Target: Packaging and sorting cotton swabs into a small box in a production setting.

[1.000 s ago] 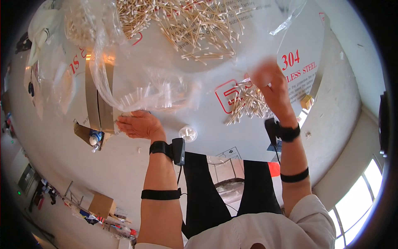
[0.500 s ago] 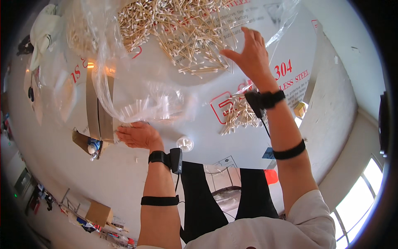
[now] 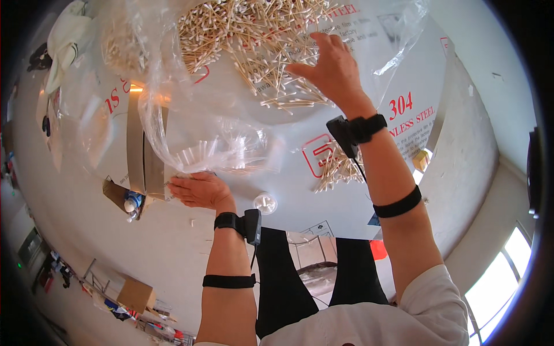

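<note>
Loose cotton swabs, thin pale-wood sticks tipped in white (image 3: pixel 202 34), are seen heaped at the far side of a smooth grey sheet-topped table (image 3: pixel 300 213) printed in red and black, where the bare right hand (image 3: pixel 326 66) is held at the near edge of the heap. Its thumb and fingers are spread wide into a curved opening, and no swab is seen gripped; whether the fingertips touch the sticks cannot be told. The bare left hand (image 3: pixel 202 189) is laid nearly flat at the table's near left, its fingers stretched out together beside crinkled clear plastic film (image 3: pixel 236 147); nothing is seen clasped, though its underside is hidden.

The step in hand is judged to be a reach into the heap; for sticks to be lifted, the right thumb and fingers would need to be drawn together lightly, as the slim shafts are crossed and likely to roll.

A smaller fan of swabs (image 3: pixel 334 167) is spread nearer, beneath the right forearm. Between the hands, close to the table's near edge, short white pieces are held in a round, clear plastic tub (image 3: pixel 276 203). At left, glossy folds are formed by a large, limp transparent bag (image 3: pixel 153 115).
</note>
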Tool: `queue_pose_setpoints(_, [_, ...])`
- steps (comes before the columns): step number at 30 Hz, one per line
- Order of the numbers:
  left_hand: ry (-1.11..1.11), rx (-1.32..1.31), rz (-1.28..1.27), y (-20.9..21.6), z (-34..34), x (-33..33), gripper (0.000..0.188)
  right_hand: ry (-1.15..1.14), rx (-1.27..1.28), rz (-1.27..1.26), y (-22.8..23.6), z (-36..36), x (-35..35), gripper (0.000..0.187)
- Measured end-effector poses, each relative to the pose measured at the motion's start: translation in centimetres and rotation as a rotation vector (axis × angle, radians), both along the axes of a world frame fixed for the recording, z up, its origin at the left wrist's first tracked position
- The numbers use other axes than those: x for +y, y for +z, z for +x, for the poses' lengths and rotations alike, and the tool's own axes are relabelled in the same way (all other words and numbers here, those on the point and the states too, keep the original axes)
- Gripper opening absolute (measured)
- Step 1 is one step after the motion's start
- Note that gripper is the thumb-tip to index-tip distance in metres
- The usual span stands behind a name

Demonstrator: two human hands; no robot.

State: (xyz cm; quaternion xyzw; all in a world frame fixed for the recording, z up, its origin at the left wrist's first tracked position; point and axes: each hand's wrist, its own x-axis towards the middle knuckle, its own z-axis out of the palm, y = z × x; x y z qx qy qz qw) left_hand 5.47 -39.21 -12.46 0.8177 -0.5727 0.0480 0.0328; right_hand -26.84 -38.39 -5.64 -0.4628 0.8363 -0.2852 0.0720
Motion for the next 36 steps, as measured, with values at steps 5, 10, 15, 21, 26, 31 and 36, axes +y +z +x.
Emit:
queue_pose_setpoints(5, [-0.006, 0.007, 0.002, 0.1, -0.1, 0.0, 0.061, -0.099, 0.146, 0.193, -1.8, 2.5, -2.1, 0.053])
queue_pose_setpoints(10, [0.022, 0.031, 0.017, 0.1, -0.1, -0.1, 0.061, -0.105, -0.010, 0.045, -2.4, 1.1, -2.8, 0.028])
queue_pose_setpoints(15, [-0.009, 0.014, 0.009, 0.4, 0.1, 0.0, 0.059, -0.097, -0.341, -0.282, 1.8, -1.3, 0.7, 0.011])
queue_pose_setpoints(21, [-0.010, -0.032, 0.017, 0.7, -0.1, -0.4, 0.059, -0.179, -0.359, -0.123, 6.1, -1.5, 10.5, 0.011])
queue_pose_setpoints(26, [-0.013, -0.032, 0.051, 0.2, -0.7, 0.0, 0.060, -0.336, -0.492, -0.053, 4.8, 0.2, 18.9, 0.009])
queue_pose_setpoints(31, [-0.054, -0.133, -0.059, -0.1, 0.0, -0.3, 0.061, -0.386, -0.523, 0.028, 4.8, 3.1, 21.2, 0.010])
queue_pose_setpoints(36, [0.002, -0.028, 0.065, 0.4, -0.5, 0.0, 0.064, -0.383, -0.518, 0.036, 5.2, 3.4, 22.2, 0.010])
